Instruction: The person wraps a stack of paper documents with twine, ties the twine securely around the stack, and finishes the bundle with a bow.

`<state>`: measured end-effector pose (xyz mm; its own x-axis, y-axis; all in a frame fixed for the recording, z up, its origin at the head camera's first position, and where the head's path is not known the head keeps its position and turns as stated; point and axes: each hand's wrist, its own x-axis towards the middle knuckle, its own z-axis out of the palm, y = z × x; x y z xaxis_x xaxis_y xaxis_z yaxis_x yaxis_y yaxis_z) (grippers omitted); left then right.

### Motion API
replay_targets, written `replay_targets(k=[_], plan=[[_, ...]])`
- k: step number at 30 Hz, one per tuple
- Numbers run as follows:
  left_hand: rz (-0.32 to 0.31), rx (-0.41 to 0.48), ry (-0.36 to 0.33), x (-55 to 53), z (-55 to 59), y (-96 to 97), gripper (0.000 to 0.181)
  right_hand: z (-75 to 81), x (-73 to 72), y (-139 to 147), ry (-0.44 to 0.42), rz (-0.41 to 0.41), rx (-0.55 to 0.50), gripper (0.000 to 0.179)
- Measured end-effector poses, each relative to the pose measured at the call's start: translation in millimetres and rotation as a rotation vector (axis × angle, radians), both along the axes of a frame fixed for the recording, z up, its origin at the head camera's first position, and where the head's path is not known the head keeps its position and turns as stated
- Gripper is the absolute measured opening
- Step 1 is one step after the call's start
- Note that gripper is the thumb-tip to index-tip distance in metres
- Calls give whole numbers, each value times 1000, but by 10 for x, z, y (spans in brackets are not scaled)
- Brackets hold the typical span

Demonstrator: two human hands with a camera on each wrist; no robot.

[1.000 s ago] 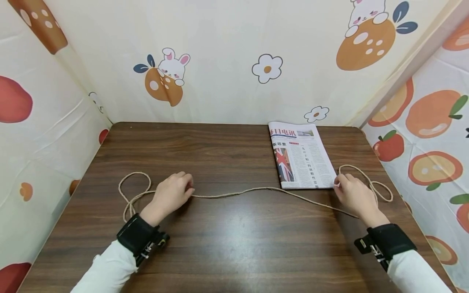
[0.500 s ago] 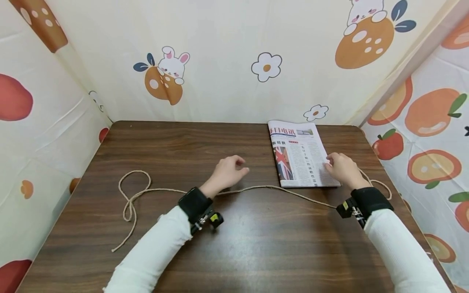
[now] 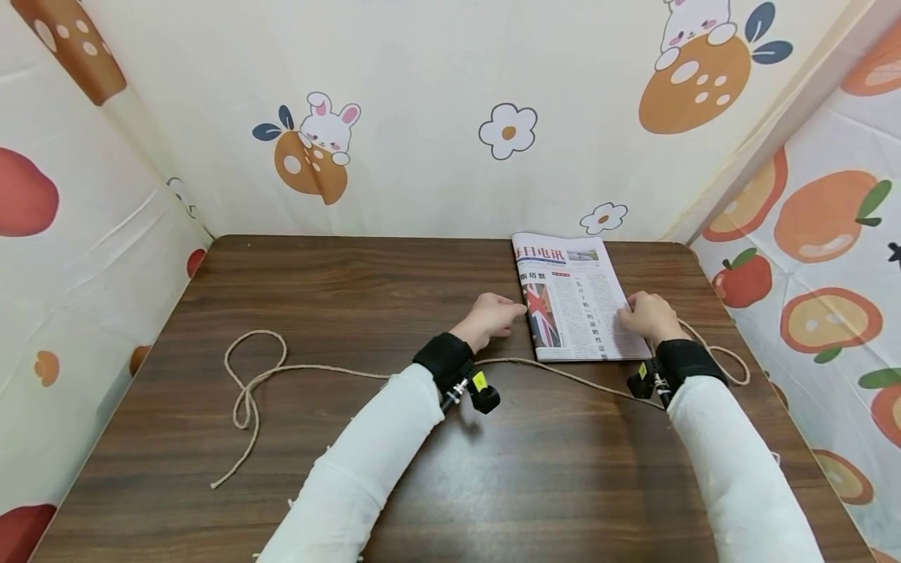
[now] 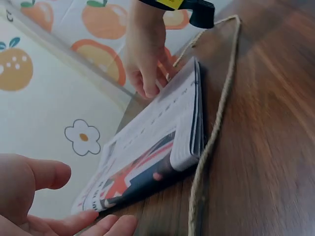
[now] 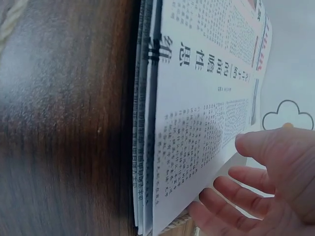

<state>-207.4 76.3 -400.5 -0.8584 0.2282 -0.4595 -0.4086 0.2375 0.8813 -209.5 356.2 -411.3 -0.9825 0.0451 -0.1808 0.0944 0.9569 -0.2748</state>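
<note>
A folded newspaper [image 3: 580, 301] lies flat toward the back right of the wooden table. At its left edge is my left hand [image 3: 490, 319]; in the left wrist view its thumb [image 4: 51, 173] stands apart from the fingers, whose tips come close to the paper's fold. My right hand [image 3: 651, 317] is at the opposite edge. The right wrist view has that thumb [image 5: 253, 145] over the paper's margin and the fingers spread along the side. A beige rope [image 3: 338, 369] runs across the table in front of the newspaper, partly hidden behind both forearms.
The rope's loop and loose end [image 3: 242, 407] lie at the left, and another loop [image 3: 732, 361] lies right of my right hand. A patterned cloth wall [image 3: 415, 156] borders the table's [image 3: 338, 281] back edge, with more cloth on both sides.
My left hand has let go of the rope and moved right to the newspaper's left edge. My right hand has shifted slightly up and left along the right edge. The newspaper stays put.
</note>
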Motion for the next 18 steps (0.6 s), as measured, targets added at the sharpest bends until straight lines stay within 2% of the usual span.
replay_targets(k=[6,10,14,18], plan=[[47,27,-62,-9,2,150,35,-25,-25,-6,-39,-33,17,43],[104,4,-81,-25,-29,265,29,-45,-40,8,-69,-72,27,41],[157,-5,-94,-82,-69,369,24,-62,-60,15,-73,-89,35,33],[174,-5,-113,-155,-108,461,24,-30,-48,-5,-86,-93,18,27]])
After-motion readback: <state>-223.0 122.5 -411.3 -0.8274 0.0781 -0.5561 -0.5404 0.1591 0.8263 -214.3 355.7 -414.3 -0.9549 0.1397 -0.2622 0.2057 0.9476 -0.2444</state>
